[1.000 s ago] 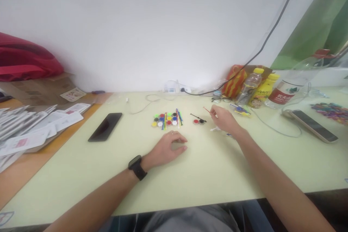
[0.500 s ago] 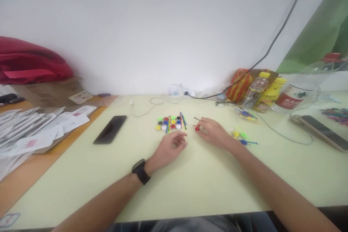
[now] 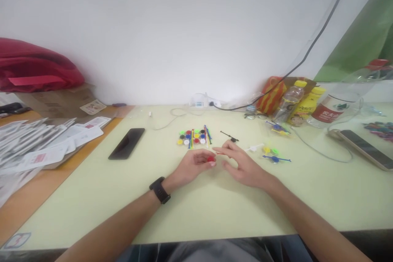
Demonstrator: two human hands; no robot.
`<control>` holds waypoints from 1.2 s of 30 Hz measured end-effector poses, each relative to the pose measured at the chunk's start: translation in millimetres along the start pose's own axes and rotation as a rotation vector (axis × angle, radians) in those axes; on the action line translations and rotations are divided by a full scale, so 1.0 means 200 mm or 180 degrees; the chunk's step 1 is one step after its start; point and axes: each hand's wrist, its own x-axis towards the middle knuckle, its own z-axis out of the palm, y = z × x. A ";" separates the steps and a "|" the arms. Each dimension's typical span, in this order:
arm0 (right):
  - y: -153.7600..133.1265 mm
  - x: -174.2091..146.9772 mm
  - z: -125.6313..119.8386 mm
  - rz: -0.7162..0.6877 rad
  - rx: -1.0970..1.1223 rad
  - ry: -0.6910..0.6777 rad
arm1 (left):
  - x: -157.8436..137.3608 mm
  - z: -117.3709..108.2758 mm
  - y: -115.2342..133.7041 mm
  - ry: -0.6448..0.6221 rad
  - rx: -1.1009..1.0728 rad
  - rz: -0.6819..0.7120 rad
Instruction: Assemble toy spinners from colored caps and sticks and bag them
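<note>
My left hand (image 3: 192, 166) pinches a small red plastic disc (image 3: 210, 159) between thumb and fingers, low over the table. A thin red pointer stick (image 3: 220, 154) reaches from beside the disc towards my right hand (image 3: 245, 167). My right hand's index finger is stretched out along this stick, its thumb held apart; it does not grip the disc. Just beyond the hands lie rows of coloured discs (image 3: 182, 136) with coloured sticks (image 3: 208, 134) among them. A black pointer with a disc (image 3: 232, 139) rests past my right fingers. Further right are a white pointer (image 3: 254, 147) and a blue pointer with a disc (image 3: 275, 159).
A black phone (image 3: 127, 143) lies at left, near a pile of white packets (image 3: 46, 143). Bottles (image 3: 288, 100), glasses (image 3: 256, 116), a packed set of pieces (image 3: 278, 128) and another phone (image 3: 365, 149) are on the right. Cables cross the back.
The red disc has passed from my right hand to my left. The black pointer now lies on the table beyond my right hand, which has come closer to my left.
</note>
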 end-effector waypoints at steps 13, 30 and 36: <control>-0.01 -0.02 0.03 0.0801 0.0664 0.0281 | 0.00 0.01 0.01 0.0143 0.0049 -0.0140; 0.00 0.01 0.09 0.0288 0.1145 0.0434 | -0.01 0.04 0.04 -0.0080 -0.0041 0.0289; 0.02 0.01 0.10 0.0392 0.1085 0.0579 | 0.00 0.04 0.02 0.0124 0.0259 0.0407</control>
